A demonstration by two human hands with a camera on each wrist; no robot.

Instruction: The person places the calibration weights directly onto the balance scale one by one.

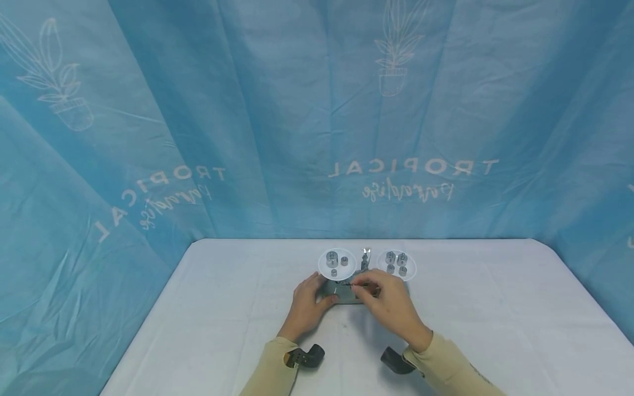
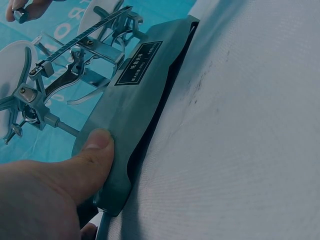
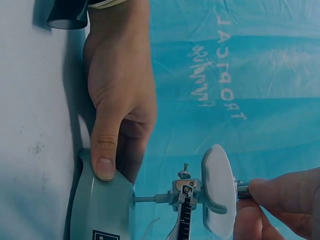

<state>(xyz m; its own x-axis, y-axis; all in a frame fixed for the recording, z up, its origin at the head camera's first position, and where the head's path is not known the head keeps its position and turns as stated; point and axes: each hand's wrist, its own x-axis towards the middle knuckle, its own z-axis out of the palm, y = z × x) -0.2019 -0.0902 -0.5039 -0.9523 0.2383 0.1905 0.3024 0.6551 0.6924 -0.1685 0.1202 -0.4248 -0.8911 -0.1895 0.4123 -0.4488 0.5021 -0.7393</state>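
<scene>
A green two-pan balance scale (image 1: 346,297) stands on the white table. My left hand (image 1: 306,308) grips the left end of its base, the thumb (image 2: 98,140) on the front face and the other fingers behind. Between thumb and fingers, my right hand (image 1: 388,302) pinches a small metal weight (image 2: 21,15) close to the left pan (image 3: 220,195). In the head view, these fingertips are just right of that pan, in front of the graduated beam (image 2: 82,37). Three metal weights (image 1: 332,259) sit on the left pan, and several more (image 1: 390,258) on the right pan (image 1: 409,264).
White cloth covers the table (image 1: 238,308) on all sides of the scale. Blue printed curtains (image 1: 277,110) hang behind and beside it. A black wrist camera (image 1: 313,356) is strapped to the left arm, another (image 1: 396,361) to the right. A shiny bracket (image 1: 366,251) rises between the pans.
</scene>
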